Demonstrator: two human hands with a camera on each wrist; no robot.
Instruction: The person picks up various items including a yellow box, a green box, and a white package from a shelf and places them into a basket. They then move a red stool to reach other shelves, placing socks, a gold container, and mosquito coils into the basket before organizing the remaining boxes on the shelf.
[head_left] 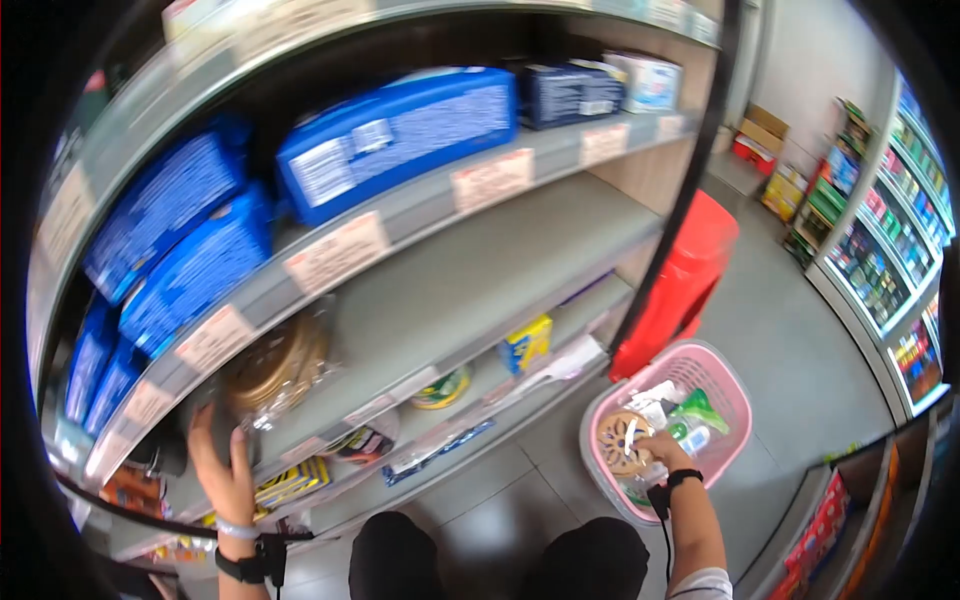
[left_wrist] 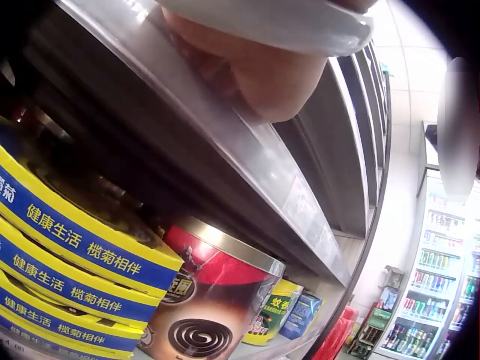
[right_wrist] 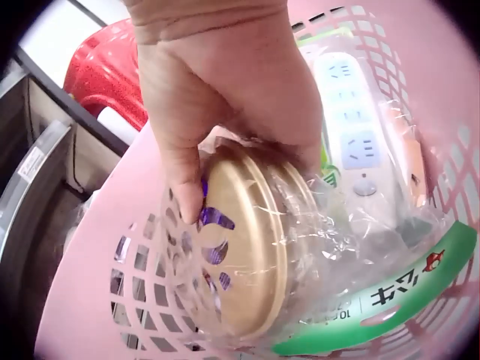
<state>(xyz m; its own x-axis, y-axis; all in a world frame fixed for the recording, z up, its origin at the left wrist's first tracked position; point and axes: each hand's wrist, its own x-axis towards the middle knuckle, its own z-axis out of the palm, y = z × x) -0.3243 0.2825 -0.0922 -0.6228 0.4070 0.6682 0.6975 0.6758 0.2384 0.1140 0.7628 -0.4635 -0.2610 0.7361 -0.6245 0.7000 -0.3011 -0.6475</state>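
Observation:
My right hand (head_left: 664,452) reaches into a pink basket (head_left: 742,400) and grips a round gold tin (right_wrist: 251,240) with petal-shaped cut-outs in its lid. Clear plastic film wraps the tin, and the thumb presses on its lid side. Beside it in the basket lies a white power strip (right_wrist: 352,127) in a clear pack with a green header card (right_wrist: 405,296). At the shelf on the left, my left hand (head_left: 225,475) has its fingers extended by the front edge. Just beyond those fingers sit gold round tins (head_left: 280,365) in clear plastic.
Blue packs (head_left: 400,135) fill the shelf above. On the lower shelf are yellow-and-blue boxes (left_wrist: 82,247) and a red-and-brown canister (left_wrist: 214,300) with a coil picture. A red plastic object (head_left: 690,270) stands behind the basket. Drinks coolers (head_left: 880,250) line the far right.

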